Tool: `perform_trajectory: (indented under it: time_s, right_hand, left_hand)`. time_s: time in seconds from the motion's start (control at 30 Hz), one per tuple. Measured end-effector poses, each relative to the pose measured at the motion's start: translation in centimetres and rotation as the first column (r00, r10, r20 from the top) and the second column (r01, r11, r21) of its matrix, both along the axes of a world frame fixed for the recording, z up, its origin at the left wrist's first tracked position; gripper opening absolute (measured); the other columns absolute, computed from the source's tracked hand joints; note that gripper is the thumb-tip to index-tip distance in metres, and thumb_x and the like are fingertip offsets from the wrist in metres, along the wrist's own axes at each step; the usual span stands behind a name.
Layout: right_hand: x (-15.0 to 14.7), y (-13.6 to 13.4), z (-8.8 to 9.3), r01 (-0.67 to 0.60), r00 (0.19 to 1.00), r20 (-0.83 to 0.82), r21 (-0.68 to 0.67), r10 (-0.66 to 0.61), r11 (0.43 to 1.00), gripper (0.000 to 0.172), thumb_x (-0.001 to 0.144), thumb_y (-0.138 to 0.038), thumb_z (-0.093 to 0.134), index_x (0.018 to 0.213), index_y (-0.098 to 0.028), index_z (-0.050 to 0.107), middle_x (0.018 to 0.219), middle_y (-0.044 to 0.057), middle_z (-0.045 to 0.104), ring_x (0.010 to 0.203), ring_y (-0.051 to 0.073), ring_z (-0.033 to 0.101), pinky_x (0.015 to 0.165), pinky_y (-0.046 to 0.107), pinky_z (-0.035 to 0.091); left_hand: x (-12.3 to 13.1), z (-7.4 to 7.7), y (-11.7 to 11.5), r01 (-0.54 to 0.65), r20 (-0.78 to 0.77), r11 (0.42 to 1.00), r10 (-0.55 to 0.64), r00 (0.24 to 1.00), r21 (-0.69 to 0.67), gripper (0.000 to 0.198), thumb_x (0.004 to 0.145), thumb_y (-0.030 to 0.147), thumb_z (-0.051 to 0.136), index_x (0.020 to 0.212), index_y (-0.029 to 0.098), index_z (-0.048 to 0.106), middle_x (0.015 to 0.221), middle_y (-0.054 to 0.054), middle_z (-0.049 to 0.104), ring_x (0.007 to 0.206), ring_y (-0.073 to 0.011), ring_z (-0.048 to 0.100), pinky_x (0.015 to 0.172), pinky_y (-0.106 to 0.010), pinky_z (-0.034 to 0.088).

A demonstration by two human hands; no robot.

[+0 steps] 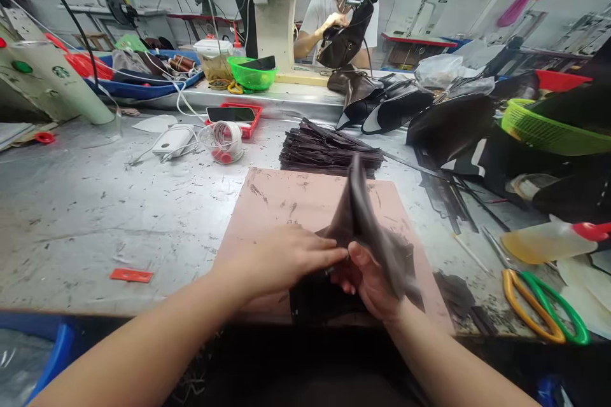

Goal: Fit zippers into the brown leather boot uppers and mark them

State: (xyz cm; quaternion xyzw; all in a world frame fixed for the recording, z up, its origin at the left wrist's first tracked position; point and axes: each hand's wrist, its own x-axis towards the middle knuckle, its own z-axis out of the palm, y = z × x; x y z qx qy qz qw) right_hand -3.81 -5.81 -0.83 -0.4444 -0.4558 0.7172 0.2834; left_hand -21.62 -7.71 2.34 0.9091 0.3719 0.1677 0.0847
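Note:
Both my hands work a dark brown leather piece (365, 216) over a pink cutting board (296, 197). My left hand (281, 257) lies on top with fingers stretched to the right, pressing the lower flap of the piece. My right hand (367, 283) grips the piece from below; its upper part stands folded up over the hand. Behind the board lies a stack of similar dark leather pieces (329, 149).
Scissors with yellow and green handles (539, 299) and a glue bottle with a red cap (554, 240) lie at right. A green basket (548, 127), black leather parts (396, 108), a phone in a red tray (233, 116), a sewing machine (296, 6) and a person behind it.

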Motion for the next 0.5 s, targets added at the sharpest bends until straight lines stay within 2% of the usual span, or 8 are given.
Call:
perform_trajectory:
  time_s: [0.07, 0.13, 0.23, 0.37, 0.43, 0.5]
  right_hand:
    - [-0.3, 0.0, 0.3, 0.088, 0.994, 0.076, -0.047, -0.084, 0.995, 0.037, 0.058, -0.052, 0.063, 0.059, -0.018, 0.050, 0.048, -0.003, 0.046, 0.042, 0.008, 0.039, 0.037, 0.020, 0.023]
    - [-0.6, 0.1, 0.7, 0.174, 0.978, 0.136, -0.108, -0.158, 0.979, 0.028, 0.053, -0.040, 0.064, 0.056, -0.018, 0.046, 0.047, -0.006, 0.042, 0.042, 0.006, 0.036, 0.036, 0.018, 0.022]
    - [-0.8, 0.5, 1.3, 0.163, 0.981, 0.131, -0.185, -0.140, 0.969, 0.023, 0.046, -0.027, 0.063, 0.058, -0.017, 0.047, 0.048, -0.008, 0.041, 0.041, 0.003, 0.032, 0.035, 0.015, 0.020]
    - [-1.2, 0.6, 1.6, -0.050, 0.987, 0.141, -0.154, 0.072, 0.987, 0.026, 0.048, -0.031, 0.069, 0.063, -0.016, 0.053, 0.050, -0.006, 0.048, 0.041, 0.004, 0.036, 0.037, 0.016, 0.020]
    - [-1.6, 0.2, 1.3, -0.114, 0.955, 0.265, -0.075, 0.130, 0.991, 0.026, 0.054, -0.037, 0.069, 0.058, -0.015, 0.055, 0.048, -0.004, 0.050, 0.043, 0.006, 0.041, 0.039, 0.018, 0.025]
    - [-2.0, -0.3, 1.0, -0.140, 0.883, 0.453, 0.005, 0.122, 0.990, 0.028, 0.061, -0.040, 0.065, 0.051, -0.016, 0.056, 0.046, -0.002, 0.052, 0.044, 0.008, 0.044, 0.044, 0.022, 0.031]
  left_hand:
    - [0.1, -0.7, -2.5, 0.021, -0.065, 0.973, -0.006, 0.998, 0.232, 0.033, 0.087, 0.014, 0.045, 0.119, 0.016, 0.053, 0.111, -0.007, 0.063, 0.100, -0.0201, 0.057, 0.084, -0.034, 0.046]
    - [0.0, -1.6, -4.8, -0.070, -0.030, 0.920, 0.089, 0.996, 0.386, 0.026, 0.085, 0.019, 0.051, 0.109, 0.011, 0.057, 0.100, -0.008, 0.065, 0.095, -0.0220, 0.057, 0.082, -0.035, 0.045]
    - [0.1, -3.4, -7.5, -0.218, 0.028, 0.902, 0.224, 0.974, 0.372, 0.023, 0.086, 0.027, 0.051, 0.098, 0.009, 0.060, 0.089, -0.007, 0.064, 0.087, -0.0200, 0.057, 0.078, -0.032, 0.044]
    - [0.8, -5.4, -9.0, -0.315, 0.058, 0.899, 0.313, 0.948, 0.304, 0.022, 0.088, 0.027, 0.047, 0.099, 0.013, 0.060, 0.101, -0.007, 0.062, 0.105, -0.0225, 0.052, 0.089, -0.034, 0.039]
    - [1.1, -5.9, -9.2, -0.334, 0.058, 0.894, 0.332, 0.941, 0.299, 0.020, 0.087, 0.029, 0.048, 0.097, 0.016, 0.060, 0.099, -0.007, 0.061, 0.103, -0.0235, 0.053, 0.088, -0.036, 0.039]
    - [1.4, -6.1, -9.5, -0.353, 0.043, 0.881, 0.358, 0.933, 0.315, 0.020, 0.086, 0.031, 0.050, 0.098, 0.018, 0.059, 0.094, -0.007, 0.061, 0.095, -0.0240, 0.056, 0.081, -0.037, 0.040]
